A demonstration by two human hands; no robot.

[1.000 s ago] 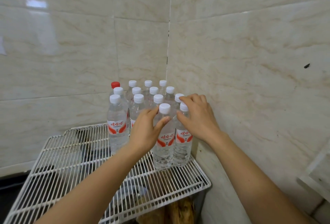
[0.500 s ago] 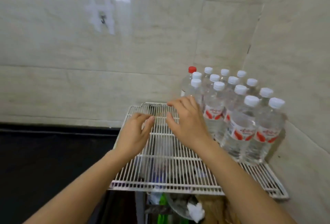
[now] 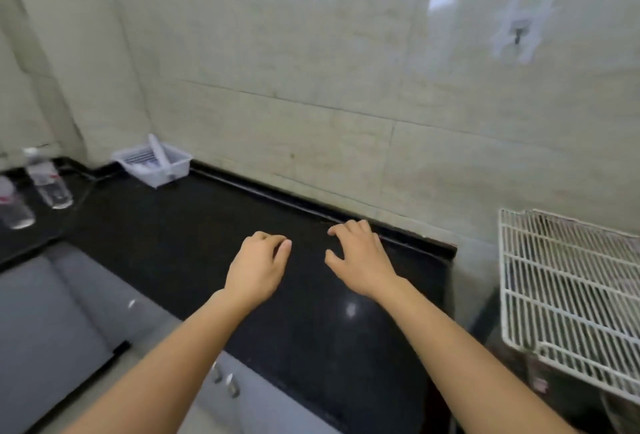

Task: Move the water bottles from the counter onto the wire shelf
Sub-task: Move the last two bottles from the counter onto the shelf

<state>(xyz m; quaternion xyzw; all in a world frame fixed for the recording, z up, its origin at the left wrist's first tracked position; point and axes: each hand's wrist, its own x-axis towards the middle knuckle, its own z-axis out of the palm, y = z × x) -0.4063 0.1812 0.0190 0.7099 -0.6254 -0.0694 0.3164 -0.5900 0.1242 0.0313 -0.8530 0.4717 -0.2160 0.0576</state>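
both hands hover over the black surface (image 3: 173,236), holding nothing; left hand (image 3: 256,269) fingers loosely curled, right hand (image 3: 360,260) fingers spread and relaxed; two water bottles (image 3: 48,179) stand upright at the far left; the wire shelf (image 3: 568,298) sits at the right, well apart.

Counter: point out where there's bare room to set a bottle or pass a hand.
The counter is bare from the basket rightward to its end by the wire shelf, including under the left hand and right hand. The shelf's visible part is bare too. Crowded only at far left, where two bottles stand.
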